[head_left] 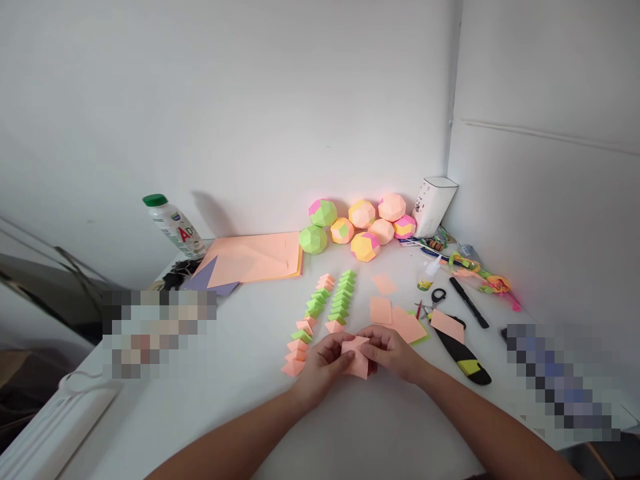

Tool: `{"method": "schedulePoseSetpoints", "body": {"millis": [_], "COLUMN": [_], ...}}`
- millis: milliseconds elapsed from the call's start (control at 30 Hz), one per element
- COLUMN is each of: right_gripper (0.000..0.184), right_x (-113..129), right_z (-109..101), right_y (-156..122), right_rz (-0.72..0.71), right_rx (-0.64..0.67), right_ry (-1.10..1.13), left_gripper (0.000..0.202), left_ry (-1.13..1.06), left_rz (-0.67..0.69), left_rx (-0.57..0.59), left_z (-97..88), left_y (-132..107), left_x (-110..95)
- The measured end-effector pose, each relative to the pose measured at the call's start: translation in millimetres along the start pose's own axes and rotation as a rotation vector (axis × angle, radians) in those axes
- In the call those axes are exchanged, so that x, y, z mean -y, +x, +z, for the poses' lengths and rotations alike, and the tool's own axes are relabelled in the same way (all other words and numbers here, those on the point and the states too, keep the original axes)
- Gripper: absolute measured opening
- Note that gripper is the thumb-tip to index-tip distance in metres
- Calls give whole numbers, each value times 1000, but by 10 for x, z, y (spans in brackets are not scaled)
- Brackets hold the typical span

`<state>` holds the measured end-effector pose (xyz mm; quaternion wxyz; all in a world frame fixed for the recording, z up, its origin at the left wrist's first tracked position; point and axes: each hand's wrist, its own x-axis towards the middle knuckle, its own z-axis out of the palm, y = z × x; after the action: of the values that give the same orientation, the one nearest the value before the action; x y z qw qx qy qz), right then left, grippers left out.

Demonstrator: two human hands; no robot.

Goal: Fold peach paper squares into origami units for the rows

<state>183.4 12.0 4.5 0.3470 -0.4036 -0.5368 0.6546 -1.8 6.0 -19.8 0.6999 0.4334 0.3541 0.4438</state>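
Both hands meet over the white table (240,373) and pinch one small folded peach paper piece (359,359). My left hand (323,367) grips its left side with curled fingers. My right hand (393,350) grips its upper right edge. Just beyond the hands lie two rows of folded paper units, peach and green (320,307) on the left and green (343,297) on the right. Flat peach paper squares (381,309) lie to the right of the rows.
Several coloured paper balls (363,230) sit against the back wall beside a white box (433,205). Peach sheets (255,257) and a green-capped bottle (173,225) lie at the back left. Scissors (435,297), a black pen (469,302), a glue bottle (427,275) and a black-yellow cutter (463,357) lie right.
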Motion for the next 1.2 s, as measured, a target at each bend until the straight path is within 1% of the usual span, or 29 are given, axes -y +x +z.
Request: {"method": "schedulePoseSetpoints", "body": {"millis": [233,400,533,633,733,900,1067,1200], "right_gripper": [38,32,27,26,26,24,23,22], "right_x": [-1,11,4,-14,-17,-16,-69,-82], "right_z": [3,13,3,-5,-3,2,-8,4], "right_y": [-2,-12,-1,6,4,-1,-8,-26], "right_rz": [19,-29,-71,-88,-99,-121,-123,-124], "right_rx": [-18,-43,-64,-41,-23,-28,-31,-65], "right_ry": [-13,-24,-9,14,-8,-38,-64,-117], "left_gripper": [27,24,24,26,28,27,25,25], "left_ry": [39,24,1,13,14,7,23,34], "left_rz": [27,34,37,45,47,41,16,12], "left_rx": [-30,-24,4,-1,2,-2,-11,-30], "left_z": [15,8,-1,-5,-7,-9,-19,-8], "left_y": [0,2,3,3,7,12,10,15], "left_x": [-23,-12,6,16,20,20,35,28]}}
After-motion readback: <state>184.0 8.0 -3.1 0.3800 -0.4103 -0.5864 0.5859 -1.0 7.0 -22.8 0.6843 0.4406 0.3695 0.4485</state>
